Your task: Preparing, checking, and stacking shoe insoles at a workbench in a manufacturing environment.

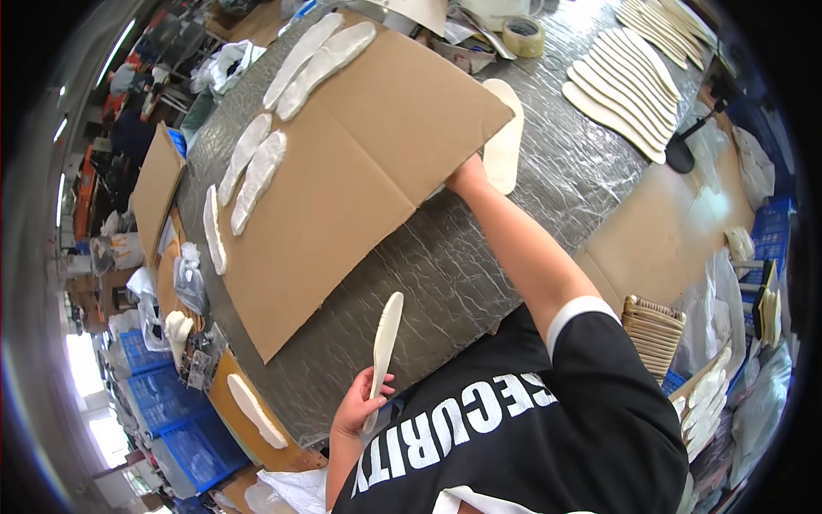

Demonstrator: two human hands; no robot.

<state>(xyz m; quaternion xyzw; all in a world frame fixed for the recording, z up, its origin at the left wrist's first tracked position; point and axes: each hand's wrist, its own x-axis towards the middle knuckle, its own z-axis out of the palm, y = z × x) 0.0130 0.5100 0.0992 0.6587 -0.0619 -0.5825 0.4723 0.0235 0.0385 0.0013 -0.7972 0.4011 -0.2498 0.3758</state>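
My left hand, near the table's front edge, is closed round a white insole held up on its edge. My right hand reaches to the right edge of a large brown cardboard sheet. Its fingers pass beneath the sheet and are hidden, so their grip cannot be made out. Several white insoles lie along the far left side of the cardboard, mostly in pairs. A cream insole on the table is partly covered by the sheet's right corner, just beyond my right hand.
Rows of overlapping cream insoles spread over the far right of the film-covered table. A tape roll stands at the back. Left of the table, one white insole rests on a brown board, near blue crates. A woven stool is at right.
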